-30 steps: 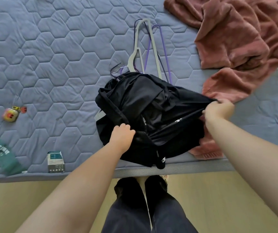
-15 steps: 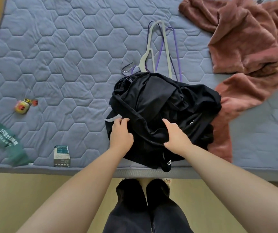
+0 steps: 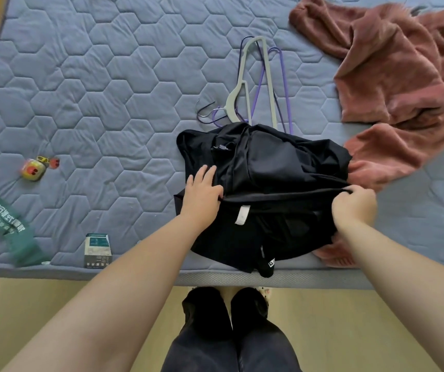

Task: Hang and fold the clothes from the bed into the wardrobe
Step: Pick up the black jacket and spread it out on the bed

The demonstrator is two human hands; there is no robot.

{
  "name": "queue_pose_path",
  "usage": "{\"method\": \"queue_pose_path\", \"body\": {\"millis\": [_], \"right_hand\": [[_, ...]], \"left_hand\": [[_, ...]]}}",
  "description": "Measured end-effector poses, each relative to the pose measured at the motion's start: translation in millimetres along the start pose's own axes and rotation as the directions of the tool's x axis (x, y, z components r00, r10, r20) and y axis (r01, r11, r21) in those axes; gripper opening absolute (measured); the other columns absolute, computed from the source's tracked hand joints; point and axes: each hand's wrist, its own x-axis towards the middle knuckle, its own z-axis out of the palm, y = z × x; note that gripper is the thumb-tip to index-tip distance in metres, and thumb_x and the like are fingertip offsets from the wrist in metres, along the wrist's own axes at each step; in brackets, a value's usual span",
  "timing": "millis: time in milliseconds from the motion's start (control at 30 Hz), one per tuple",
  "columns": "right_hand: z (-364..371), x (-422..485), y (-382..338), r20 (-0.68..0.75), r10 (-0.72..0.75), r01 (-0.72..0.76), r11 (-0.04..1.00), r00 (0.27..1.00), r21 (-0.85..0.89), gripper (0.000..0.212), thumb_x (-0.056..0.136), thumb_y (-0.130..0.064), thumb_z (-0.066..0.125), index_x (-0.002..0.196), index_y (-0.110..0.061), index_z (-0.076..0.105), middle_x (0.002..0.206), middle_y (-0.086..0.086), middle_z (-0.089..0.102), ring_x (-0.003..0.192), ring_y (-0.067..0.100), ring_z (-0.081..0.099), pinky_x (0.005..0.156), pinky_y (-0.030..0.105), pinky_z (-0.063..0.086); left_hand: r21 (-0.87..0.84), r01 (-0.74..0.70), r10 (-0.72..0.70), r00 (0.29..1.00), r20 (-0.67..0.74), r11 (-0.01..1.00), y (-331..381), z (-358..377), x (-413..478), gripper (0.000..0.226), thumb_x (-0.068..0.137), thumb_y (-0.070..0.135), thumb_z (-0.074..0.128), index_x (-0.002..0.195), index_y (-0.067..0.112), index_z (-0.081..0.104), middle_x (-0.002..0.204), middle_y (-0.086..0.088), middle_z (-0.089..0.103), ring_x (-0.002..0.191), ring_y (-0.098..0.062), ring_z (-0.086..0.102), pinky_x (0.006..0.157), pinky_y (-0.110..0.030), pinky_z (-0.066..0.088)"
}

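Left hand (image 3: 201, 194) fingers flat on black garment (image 3: 282, 167), right hand (image 3: 355, 206) fingers curled gripping its edge

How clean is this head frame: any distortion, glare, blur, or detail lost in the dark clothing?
Head view: wide-angle bowing along the mattress edge; soft even daylight, no glare; black garment so dark its folds barely read; pink fleece beside the right hand looks slightly smeared, while the left hand is crisp.

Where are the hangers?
In the head view, the hangers lie on the bed just beyond the black garment, slightly right of centre, with the pink fleecy cloth to their right.
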Motion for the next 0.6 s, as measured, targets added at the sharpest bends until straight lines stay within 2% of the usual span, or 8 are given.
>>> {"method": "queue_pose_path", "body": {"millis": [33, 100, 200, 267, 367, 433, 500, 600], "right_hand": [[-0.2, -2.2, -1.6, -0.043, -0.047, 0.046, 0.999, 0.998, -0.014, 0.032, 0.086, -0.007, 0.043, 0.103, -0.009, 0.070, 0.123, 0.016, 0.050, 0.112, 0.038, 0.045, 0.094, 0.041, 0.039], [1.5, -7.7, -5.8, -0.104, -0.322, 0.309, 0.943, 0.941, -0.125, 0.031, 0.078, -0.002, 0.051, 0.102, -0.006, 0.070, 0.125, 0.019, 0.050, 0.115, 0.040, 0.044, 0.097, 0.043, 0.034], [11.0, -22.4, -16.4, 0.143, -0.734, 0.746, 0.639, 0.664, -0.190, 0.054, 0.063, 0.000, 0.058, 0.117, -0.001, 0.062, 0.129, 0.024, 0.051, 0.120, 0.043, 0.046, 0.103, 0.050, 0.033], [19.0, -39.8, -27.7, 0.405, -0.728, 0.827, 0.540, 0.552, -0.158, 0.069, 0.067, -0.007, 0.063, 0.135, -0.009, 0.049, 0.142, 0.013, 0.044, 0.134, 0.033, 0.036, 0.112, 0.049, 0.025], [33.1, -58.1, -44.4, 0.505, -0.703, 0.836, 0.544, 0.501, -0.071, 0.054, 0.081, -0.024, 0.069, 0.132, -0.019, 0.052, 0.147, 0.004, 0.039, 0.139, 0.025, 0.029, 0.117, 0.046, 0.018], [28.4, -63.4, -59.1, 0.419, -0.723, 0.781, 0.623, 0.550, 0.048, 0.005, 0.089, -0.023, 0.062, 0.089, -0.020, 0.067, 0.114, 0.003, 0.062, 0.111, 0.021, 0.052, 0.111, 0.045, 0.028], [13.5, -62.6, -69.9, 0.355, -0.638, 0.611, 0.766, 0.683, 0.200, 0.035, 0.093, -0.018, 0.056, 0.059, -0.024, 0.048, 0.068, -0.005, 0.054, 0.074, 0.018, 0.051, 0.089, 0.037, 0.042], [-19.4, -54.2, -83.2, 0.273, -0.543, 0.445, 0.825, 0.794, 0.348, 0.042, 0.093, -0.015, 0.055, 0.054, -0.021, 0.042, 0.054, -0.005, 0.042, 0.059, 0.016, 0.042, 0.054, 0.025, 0.032]], "left_hand": [[-0.031, -0.009, 0.007, 0.999, -0.046, 0.999, 2.8, 0.9, -0.4, 0.010, 0.089, 0.024, 0.064, 0.097, 0.022, 0.069, 0.154, -0.007, 0.028, 0.145, -0.028, 0.011, 0.116, -0.047, 0.013], [-0.163, -0.018, -0.006, 0.989, -0.146, 0.986, 9.0, -0.3, -1.3, 0.010, 0.088, 0.022, 0.065, 0.094, 0.016, 0.072, 0.140, -0.005, 0.049, 0.141, -0.027, 0.027, 0.115, -0.043, 0.018], [-0.440, 0.032, -0.094, 0.988, -0.122, 0.898, 16.2, -10.8, -1.9, 0.010, 0.091, 0.019, 0.060, 0.090, 0.011, 0.067, 0.101, -0.005, 0.067, 0.111, -0.024, 0.056, 0.115, -0.042, 0.027], [-0.534, 0.064, -0.095, 0.995, -0.031, 0.843, 22.0, -21.4, -0.4, 0.012, 0.095, 0.021, 0.055, 0.089, 0.012, 0.062, 0.083, -0.004, 0.066, 0.084, -0.023, 0.060, 0.107, -0.041, 0.037], [-0.612, 0.061, -0.069, 0.998, 0.009, 0.788, 32.9, -39.9, 7.0, 0.015, 0.094, 0.024, 0.056, 0.092, 0.012, 0.065, 0.079, 0.004, 0.063, 0.078, -0.015, 0.059, 0.083, -0.037, 0.051], [-0.635, 0.037, -0.056, 0.998, -0.009, 0.772, 38.7, -54.2, 13.4, 0.016, 0.093, 0.026, 0.059, 0.092, 0.012, 0.067, 0.075, 0.011, 0.059, 0.074, -0.006, 0.056, 0.079, -0.034, 0.052], [-0.645, 0.030, -0.047, 0.999, -0.009, 0.764, 43.0, -71.5, 18.1, 0.016, 0.090, 0.032, 0.062, 0.089, 0.017, 0.067, 0.073, 0.015, 0.058, 0.074, 0.001, 0.054, 0.074, -0.028, 0.050], [-0.687, 0.055, -0.009, 0.997, 0.070, 0.725, 48.3, -104.4, 20.3, 0.024, 0.076, 0.047, 0.072, 0.091, 0.030, 0.063, 0.083, 0.018, 0.061, 0.080, 0.005, 0.056, 0.069, -0.016, 0.045]]}}
